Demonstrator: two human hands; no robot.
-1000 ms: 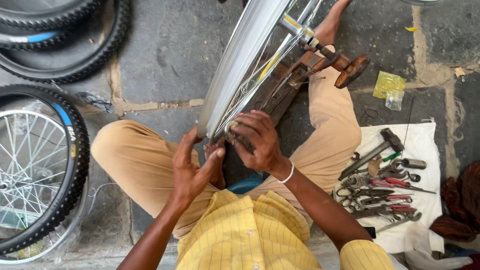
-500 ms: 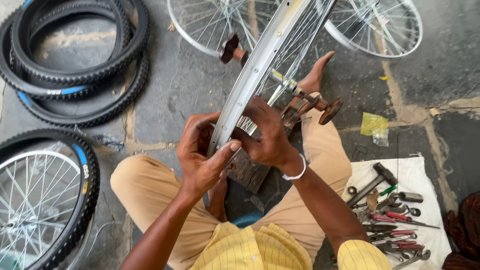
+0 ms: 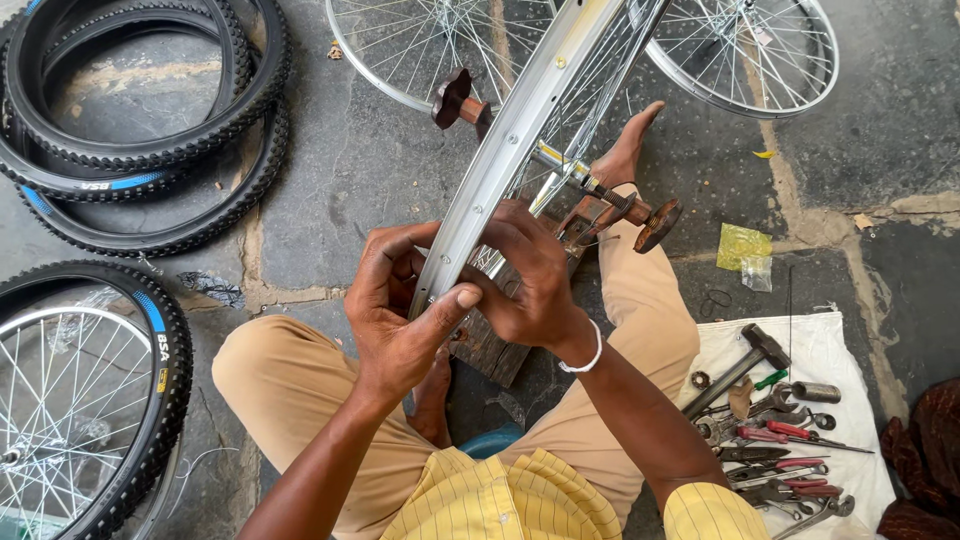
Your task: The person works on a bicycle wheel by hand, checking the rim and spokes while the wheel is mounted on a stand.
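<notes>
Gripping the bare wheel rim [image 3: 520,150] with both hands: left hand [image 3: 395,320] wraps its near edge, right hand [image 3: 525,280] grasps the spokes, tools [image 3: 775,450] lying right.

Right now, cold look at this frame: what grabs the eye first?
The shiny bare bicycle rim running diagonally up the centre, gripped at its lower end by the left hand and the right hand. Next, the black knobby tyres stacked at top left on the stone floor. Then the white cloth at lower right, strewn with a hammer and red-handled pliers.
</notes>
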